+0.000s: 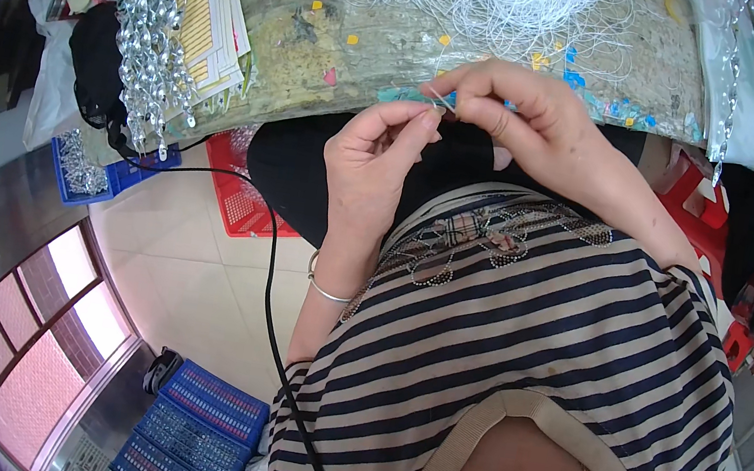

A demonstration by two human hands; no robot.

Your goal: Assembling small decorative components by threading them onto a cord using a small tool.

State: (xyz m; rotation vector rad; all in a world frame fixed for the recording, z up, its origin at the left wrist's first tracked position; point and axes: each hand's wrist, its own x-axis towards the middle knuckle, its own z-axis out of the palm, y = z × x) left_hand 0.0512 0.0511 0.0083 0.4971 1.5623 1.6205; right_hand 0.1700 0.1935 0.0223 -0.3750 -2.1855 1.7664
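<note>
White thread point(444, 100) spans the small gap between both hands at the table's near edge; it is so fine here that it may be one strand or two. From that point, the left hand point(377, 154) sits toward 7 o'clock, thumb and forefinger pinched narrow on it; the right hand point(537, 123), toward 3 o'clock, pinches it likewise. At 12 to 1 o'clock a loose white thread bundle point(497, 2) lies on the table point(283, 78), scattered with coloured flecks. Clear bead strands point(150, 35) hang near 9 o'clock, beside pale cards point(220, 11). Farther out come a red basket point(242, 202) at 8 o'clock and blue boxes point(195, 432) at 7.
</note>
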